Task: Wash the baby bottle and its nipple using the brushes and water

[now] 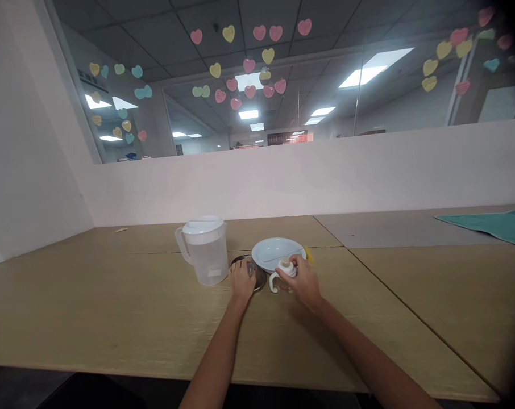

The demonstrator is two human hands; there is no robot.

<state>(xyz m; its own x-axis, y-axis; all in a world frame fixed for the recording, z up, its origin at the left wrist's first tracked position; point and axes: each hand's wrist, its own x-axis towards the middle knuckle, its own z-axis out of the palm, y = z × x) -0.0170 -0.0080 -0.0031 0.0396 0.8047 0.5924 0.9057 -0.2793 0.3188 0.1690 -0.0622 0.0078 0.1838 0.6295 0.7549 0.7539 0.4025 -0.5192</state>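
Observation:
My right hand (305, 282) is closed around the white top of a small clear bottle (286, 268), which has a curved white side handle and stands on the table. Left of it, my left hand (242, 279) reaches over a dark round metal dish (261, 280), fingers curled at a greyish thing too small to name. Just behind both hands sits a white plate (266, 246) with a thin stick-like line across it. A clear plastic pitcher (210, 258) with a white lid and handle stands beside my left hand.
Something yellow (310, 254) shows partly behind my right hand. A green cloth (496, 224) lies at the far right of the wooden table (125, 307). The back wall (274, 184) has a window with heart-shaped notes. A small flat piece (121, 230) lies at back left.

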